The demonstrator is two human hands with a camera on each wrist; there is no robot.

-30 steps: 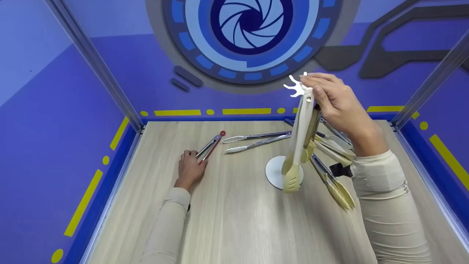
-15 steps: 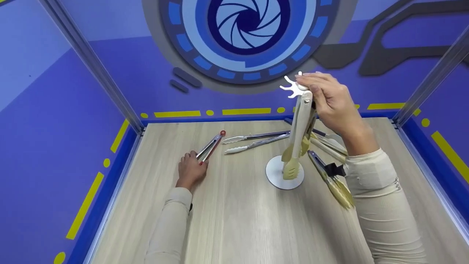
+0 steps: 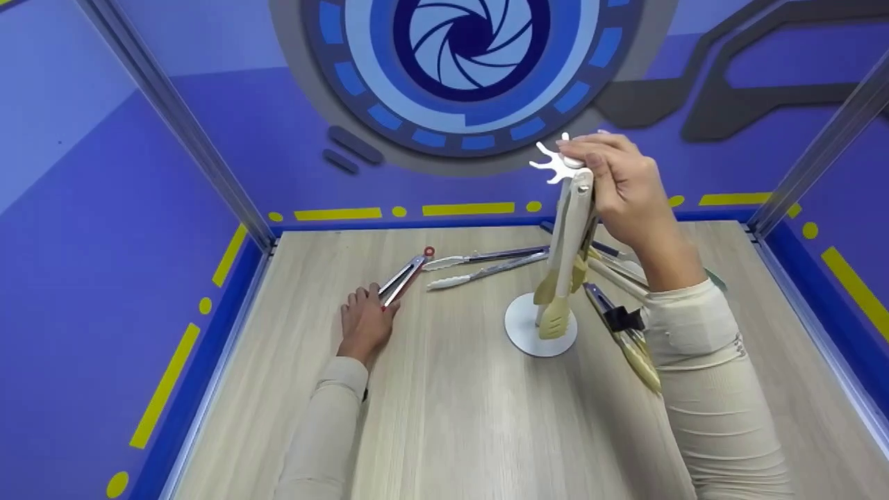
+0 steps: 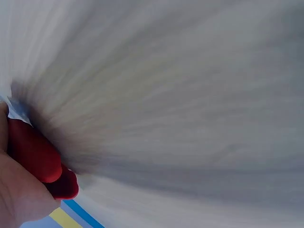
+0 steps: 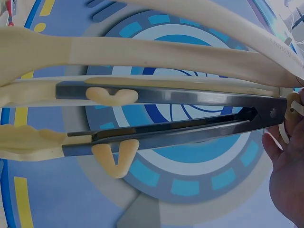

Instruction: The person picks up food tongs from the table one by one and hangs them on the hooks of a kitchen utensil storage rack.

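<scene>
My left hand (image 3: 366,323) lies low over the wooden table and grips red-and-metal tongs (image 3: 403,280); their red ends (image 4: 35,154) show beside the fingers in the left wrist view. My right hand (image 3: 628,191) is at the top of a white utensil stand (image 3: 555,167), its fingers over the top knob and thumb beside it. From the stand's hooks hang cream tongs (image 3: 573,236) and, behind them, dark metal tongs with cream tips (image 5: 190,95), clearest in the right wrist view. The round white base (image 3: 524,333) stands on the table. The fingers partly cover the hooks.
Black-and-metal tongs (image 3: 486,260) with pale tips lie spread behind the stand. More tongs (image 3: 642,361) and other utensils (image 3: 618,271) lie on the right, partly behind my right arm. Blue-purple walls (image 3: 167,229) enclose the table (image 3: 451,403).
The cream tongs' lower ends swing up and settle closer to the stand. My right hand shifts slightly left. My left hand and the red-and-metal tongs move a little right.
</scene>
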